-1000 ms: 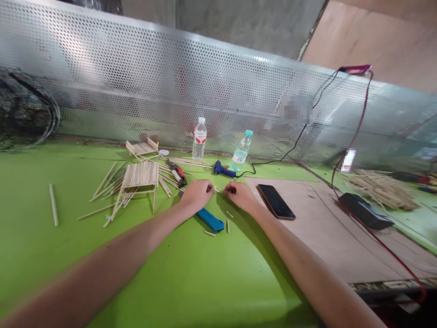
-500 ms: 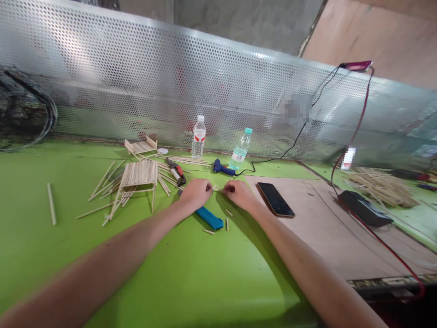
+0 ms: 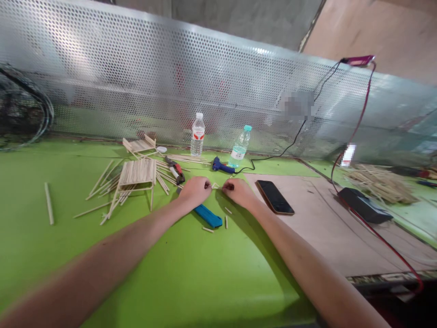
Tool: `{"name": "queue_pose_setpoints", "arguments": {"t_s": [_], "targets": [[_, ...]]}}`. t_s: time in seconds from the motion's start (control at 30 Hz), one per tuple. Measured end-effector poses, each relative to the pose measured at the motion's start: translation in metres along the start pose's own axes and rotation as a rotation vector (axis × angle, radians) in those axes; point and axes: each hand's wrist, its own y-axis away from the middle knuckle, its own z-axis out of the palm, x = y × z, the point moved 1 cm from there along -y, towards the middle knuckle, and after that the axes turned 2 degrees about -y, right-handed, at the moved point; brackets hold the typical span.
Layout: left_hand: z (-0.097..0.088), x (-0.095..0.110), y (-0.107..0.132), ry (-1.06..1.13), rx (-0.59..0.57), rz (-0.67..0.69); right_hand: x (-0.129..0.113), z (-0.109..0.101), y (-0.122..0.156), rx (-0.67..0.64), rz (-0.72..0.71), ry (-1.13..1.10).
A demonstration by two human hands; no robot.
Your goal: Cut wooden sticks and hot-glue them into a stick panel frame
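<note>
My left hand [image 3: 197, 190] is closed, its fingertips pinching one side of a small frame of short wooden sticks [image 3: 215, 186]. From the other side my right hand [image 3: 238, 190] also pinches it, with fingers curled. The sticks meet at an angle between the two hands, just above the green table; their ends are hidden by my fingers. Under my left wrist lies a blue utility knife [image 3: 209, 216]. Short cut stick pieces [image 3: 226, 222] are scattered close to the knife.
Left of my hands stand a small stick-built chair [image 3: 137, 174] and loose sticks [image 3: 105, 182]. Pruning shears [image 3: 175, 170], a blue glue gun [image 3: 222, 166] and two bottles [image 3: 197, 136] are behind. A phone [image 3: 275, 197] and a black power strip [image 3: 364, 206] lie right.
The view has shifted very slightly. Both hands keep their pinch on the small stick frame, which shows a little more clearly as an angled shape now.
</note>
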Motion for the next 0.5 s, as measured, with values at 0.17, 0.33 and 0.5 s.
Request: {"name": "queue_pose_setpoints", "arguments": {"t_s": [0.17, 0.33, 0.5], "targets": [[-0.0002, 0.0005, -0.0009, -0.011, -0.010, -0.017, 0.0001, 0.0000, -0.0006, -0.003, 0.006, 0.002], [0.0003, 0.0004, -0.0014, -0.006, -0.017, -0.004, -0.0009, 0.0001, 0.0001, 0.004, -0.009, -0.009], [0.0013, -0.0006, -0.0014, 0.004, -0.013, 0.005, 0.0014, -0.0007, -0.0001, 0.024, 0.023, 0.035]]}}
